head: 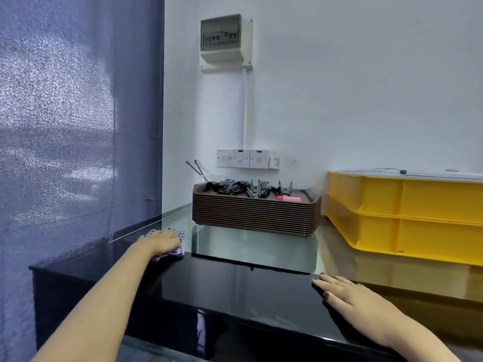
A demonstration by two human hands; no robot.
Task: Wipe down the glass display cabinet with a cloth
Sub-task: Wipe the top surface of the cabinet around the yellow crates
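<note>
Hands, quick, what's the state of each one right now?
Left hand: open, pressing flat on the cloth.
Right hand: open, resting flat on the cabinet top.

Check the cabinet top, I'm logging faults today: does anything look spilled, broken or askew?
Nothing stands out. The stack of brown trays and the yellow crates sit level on the glass top; no spill or crack shows.
</note>
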